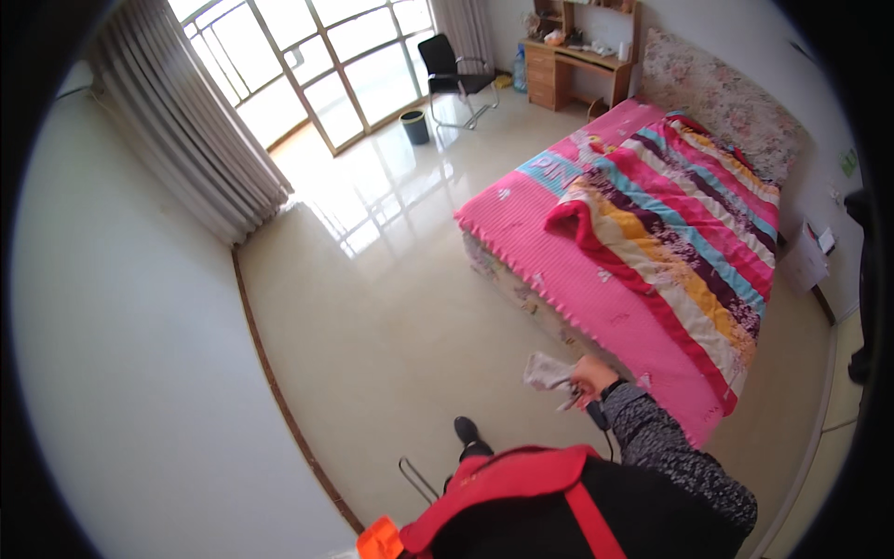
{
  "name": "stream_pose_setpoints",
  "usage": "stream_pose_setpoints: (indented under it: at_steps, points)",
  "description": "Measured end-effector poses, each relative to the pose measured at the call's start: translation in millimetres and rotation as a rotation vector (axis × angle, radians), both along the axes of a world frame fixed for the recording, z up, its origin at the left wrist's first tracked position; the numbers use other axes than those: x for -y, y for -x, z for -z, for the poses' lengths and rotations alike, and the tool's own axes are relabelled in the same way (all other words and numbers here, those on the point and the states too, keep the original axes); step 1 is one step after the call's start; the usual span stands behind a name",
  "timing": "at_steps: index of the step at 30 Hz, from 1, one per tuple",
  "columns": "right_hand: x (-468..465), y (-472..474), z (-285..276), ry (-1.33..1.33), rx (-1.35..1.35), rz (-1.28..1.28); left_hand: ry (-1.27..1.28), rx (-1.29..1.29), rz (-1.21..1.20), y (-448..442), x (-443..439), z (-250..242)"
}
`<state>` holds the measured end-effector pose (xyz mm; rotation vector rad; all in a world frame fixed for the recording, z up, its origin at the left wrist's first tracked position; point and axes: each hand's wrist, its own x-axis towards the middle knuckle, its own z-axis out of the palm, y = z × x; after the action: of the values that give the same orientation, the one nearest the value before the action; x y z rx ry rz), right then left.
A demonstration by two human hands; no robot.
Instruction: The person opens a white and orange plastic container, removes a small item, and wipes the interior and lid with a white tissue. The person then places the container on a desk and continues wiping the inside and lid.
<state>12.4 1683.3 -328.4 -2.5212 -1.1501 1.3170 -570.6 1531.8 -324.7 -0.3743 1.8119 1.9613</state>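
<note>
My right hand (592,377), below the middle of the view and beside the near side of the bed, is closed on a pale grey cloth (548,372) that hangs out to the left. A black object with a cord (598,415) is just below this hand; whether the hand holds it too, I cannot tell. My left hand is out of view. At the lower left edge of my red and black clothing shows an orange plastic object (380,538), and a thin bent metal rod or wire (417,478) sticks out nearby.
The bed (517,230) with a pink sheet and striped quilt (670,230) fills the right. A black chair (457,73), a bin (415,128) and a wooden desk (541,75) stand at the back. Grey curtains (188,119) hang by the glass door; a wall (140,335) runs along the left.
</note>
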Motion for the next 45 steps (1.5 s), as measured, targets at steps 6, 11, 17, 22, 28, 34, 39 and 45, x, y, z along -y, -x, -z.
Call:
stream_pose_setpoints:
  at_steps: [6,11,17,22,28,34,39,45]
  points:
    - [-93,-1,6,0.084,0.093,0.059,-0.024,0.008,0.040,56,-211,-2]
    - [-155,-18,47,0.048,-0.371,0.667,-0.152,0.014,0.249,75,-447,-5]
    - [-323,-38,108,-0.022,0.050,0.338,-0.301,0.170,0.607,35,-663,-51]
    - [-514,-65,89,-0.201,-0.345,0.117,-0.152,0.002,0.478,-1,-781,-95]
    - [-708,-96,53,-0.346,0.029,0.098,-0.137,-0.110,0.488,-40,-973,-66]
    - [-746,-123,62,-0.283,0.060,0.308,-0.207,-0.065,0.711,-96,-1195,-52]
    - [-750,-148,78,-0.165,-0.236,1.042,-0.199,0.138,0.782,-189,-1390,-40]
    - [-803,-217,121,-0.127,0.040,0.696,-0.323,0.078,0.967,-350,-1538,-41]
